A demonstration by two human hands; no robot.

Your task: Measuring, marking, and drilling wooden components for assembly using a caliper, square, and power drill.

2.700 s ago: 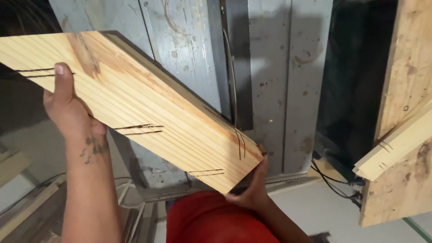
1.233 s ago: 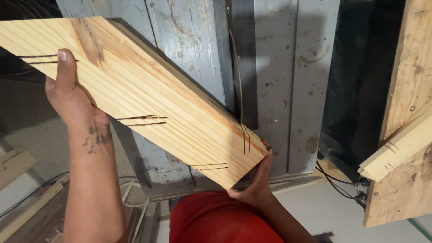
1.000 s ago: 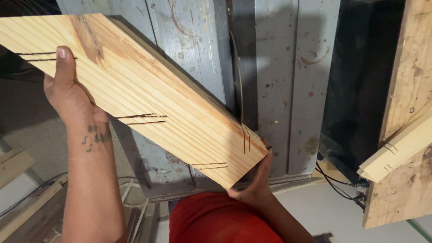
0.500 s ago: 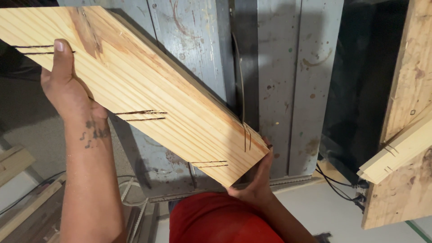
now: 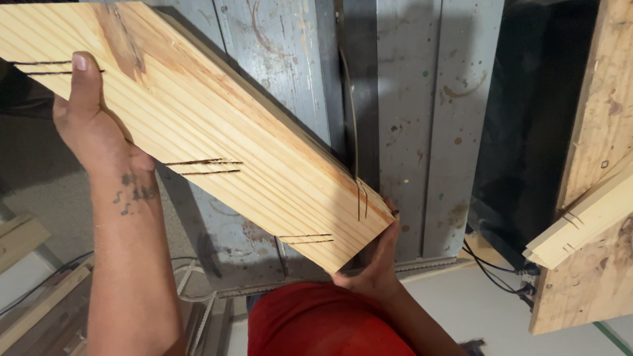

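Note:
A long pale pine board (image 5: 198, 125) with several short saw cuts along its edges slants from the upper left down to the lower middle. My left hand (image 5: 92, 125) grips its upper left edge, thumb laid over the top face. My right hand (image 5: 376, 260) holds the board's lower right end from underneath, fingers wrapped on the end face. The board lies over a grey metal saw table (image 5: 409, 132), with a thin band-saw blade (image 5: 353, 138) meeting the board's right edge at a cut. My red shirt (image 5: 316, 329) shows at the bottom.
More pine boards (image 5: 593, 198) with saw cuts lean at the right edge. A black cable (image 5: 494, 270) runs on the light floor beside them. Wooden strips (image 5: 33, 290) lie at the lower left. A dark opening (image 5: 527, 118) sits right of the saw table.
The board and both hands have shifted slightly up and left; the grip of each hand is the same.

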